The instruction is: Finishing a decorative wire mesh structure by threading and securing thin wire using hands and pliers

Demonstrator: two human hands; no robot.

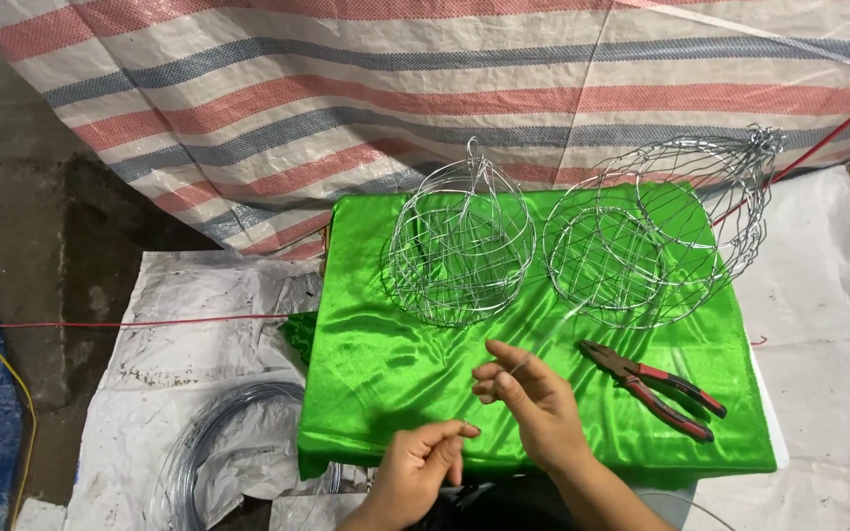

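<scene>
Two bare hands at the near edge of a low table draped in glossy green cloth [386,364], working a strand of thin silvery wire [543,339]. Right hand [533,403] raised over the cloth, thumb and forefinger pinched shut on the strand, remaining fingers loosely curled. Left hand [425,462] lower, just off the near edge, fingertips drawn together as if nipping the same strand; actual contact too fine to tell. Wire running up and away from the right hand toward the far right of the cloth, barely visible against the sheen.

Probably light, springy and slippery stock, prone to kinking and sharp at a cut end; best gripped close to the working point, between fingertip pads.

Round wire cage [462,251] upright at the far middle of the cloth; larger wire basket [641,246] tipped on its side at the far right corner, close beside the strand's path and likely to snag it. Red-handled pliers [656,386] lying near the right edge, just beside the right hand. Coil of wire [211,444] on white sheeting [199,305] left of the table; striped tarpaulin [346,88] hung behind.
</scene>
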